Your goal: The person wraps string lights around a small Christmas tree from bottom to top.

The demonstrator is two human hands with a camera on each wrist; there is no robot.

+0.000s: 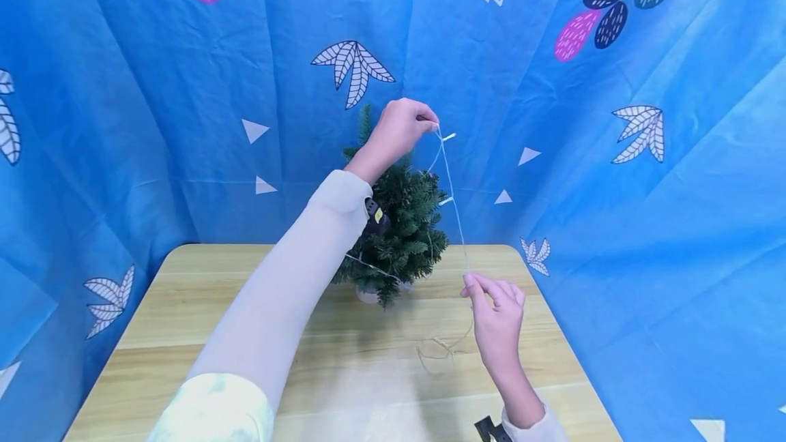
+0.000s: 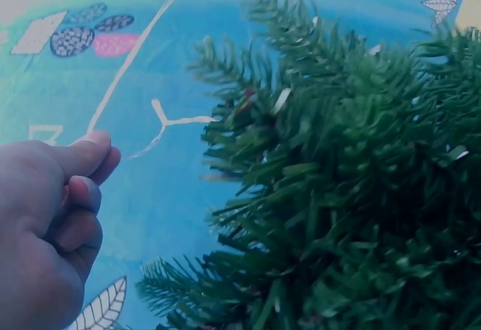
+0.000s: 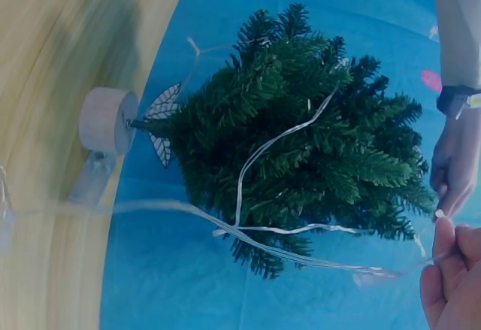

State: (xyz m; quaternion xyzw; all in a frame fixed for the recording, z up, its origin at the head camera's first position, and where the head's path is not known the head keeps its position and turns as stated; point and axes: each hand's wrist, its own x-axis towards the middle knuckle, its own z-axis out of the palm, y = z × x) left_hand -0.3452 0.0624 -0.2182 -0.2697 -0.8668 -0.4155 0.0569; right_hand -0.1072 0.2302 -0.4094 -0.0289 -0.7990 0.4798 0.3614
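A small artificial Christmas tree (image 1: 408, 224) with dense green needles stands toward the back of the table. My left hand (image 1: 402, 129) reaches past the treetop and pinches a thin clear string of fairy lights (image 1: 446, 201) between thumb and fingertips. Lower down and nearer, my right hand (image 1: 499, 319) pinches the same string, which runs taut between both hands. From the left hand another stretch of wire (image 2: 180, 122) goes to the branches. More wire (image 3: 285, 133) lies across the tree in the right wrist view. Part of the tree is hidden behind my left forearm.
The tree's round pale base (image 3: 105, 119) rests on the wooden table (image 1: 202, 305), with a translucent piece (image 3: 92, 178) beside it. A loose loop of wire (image 1: 439, 343) lies on the tabletop below my right hand. Blue patterned cloth (image 1: 184, 87) surrounds the table.
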